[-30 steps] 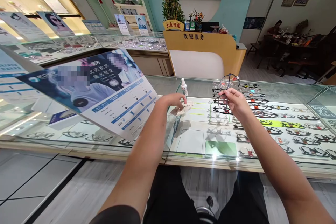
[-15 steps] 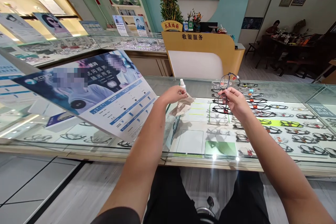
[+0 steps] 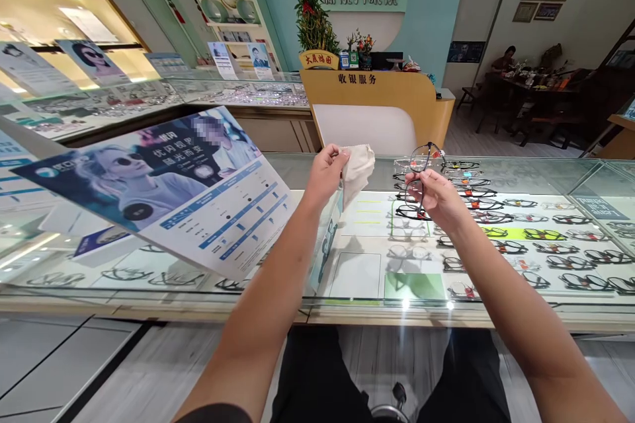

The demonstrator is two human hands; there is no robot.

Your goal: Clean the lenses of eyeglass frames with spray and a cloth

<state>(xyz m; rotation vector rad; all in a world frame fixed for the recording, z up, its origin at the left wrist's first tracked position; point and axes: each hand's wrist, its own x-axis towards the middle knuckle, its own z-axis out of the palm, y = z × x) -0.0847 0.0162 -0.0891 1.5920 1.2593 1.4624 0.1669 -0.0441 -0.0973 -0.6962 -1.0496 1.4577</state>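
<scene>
Fingers of my left hand [image 3: 325,172] pinch a beige cloth [image 3: 358,168] up off the glass counter [image 3: 367,258], while my right hand [image 3: 436,197] grips dark-framed glasses [image 3: 421,172] by one temple, lenses raised above the display rows.

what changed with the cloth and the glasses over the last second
The left hand took hold of the cloth that lay on the glass counter beside the small spray bottle and lifted it clear; it now hangs from the fingers above the counter. The bottle is no longer in sight, probably behind the hand and cloth. The right hand kept holding the black glasses in much the same pose.
</scene>
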